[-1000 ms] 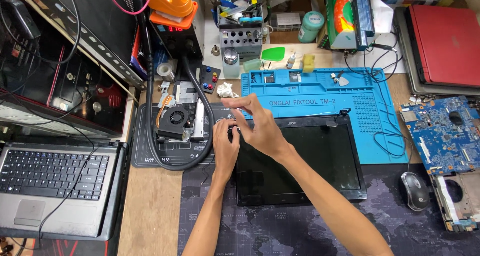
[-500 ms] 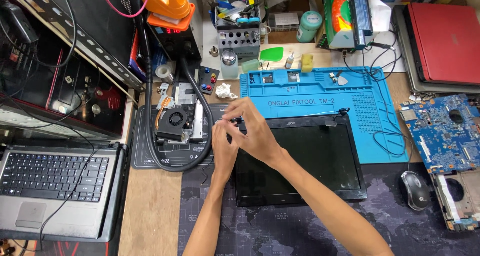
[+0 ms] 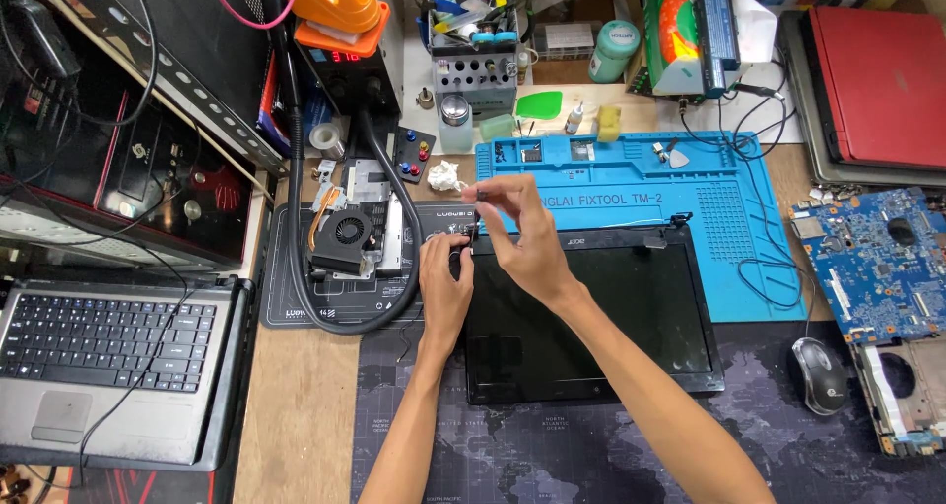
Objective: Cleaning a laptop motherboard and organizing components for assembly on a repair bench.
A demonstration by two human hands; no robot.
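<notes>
Both hands work at the top-left corner of the black laptop screen panel [image 3: 591,312], which lies flat on the table, overlapping the blue repair mat [image 3: 631,184]. The left hand [image 3: 445,279] presses on that corner, fingers curled together, while the right hand [image 3: 522,233] hovers just above, its fingers pinching something too small to identify. The work seems best done by bracing the panel firmly and keeping the pinch light, directly over the corner hinge.

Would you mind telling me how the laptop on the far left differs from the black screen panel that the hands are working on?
The laptop is silver-grey with its keyboard and touchpad showing; the screen panel is black, with only dark glass and bezel. The laptop lies untouched at the left with a cable across it; the screen panel has the left hand and right hand at its top-left corner. Both lie flat.
</notes>
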